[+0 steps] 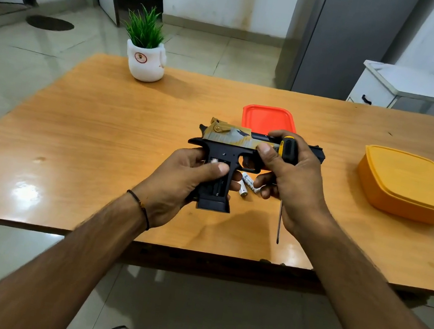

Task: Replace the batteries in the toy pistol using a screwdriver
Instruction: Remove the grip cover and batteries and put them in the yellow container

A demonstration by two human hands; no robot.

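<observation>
Over the middle of the table [101, 120], gripping toy pistol [230, 149] by the handle with left hand [187, 176], thumb across its side. Clasping barrel and yellow-black screwdriver [287, 150] together in right hand [290, 183], shaft pointing toward near edge. Two white batteries [247, 185] below, between hands.

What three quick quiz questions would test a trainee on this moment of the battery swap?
1. True or false: the screwdriver lies on the table.
2. Which hand grips the toy pistol by its handle? A) the left B) the right C) neither
3. How many loose batteries lie on the table between the hands?

Key: 1 false, the right hand holds it, together with the pistol's front. 2 A, the left hand. 3 two.
</observation>
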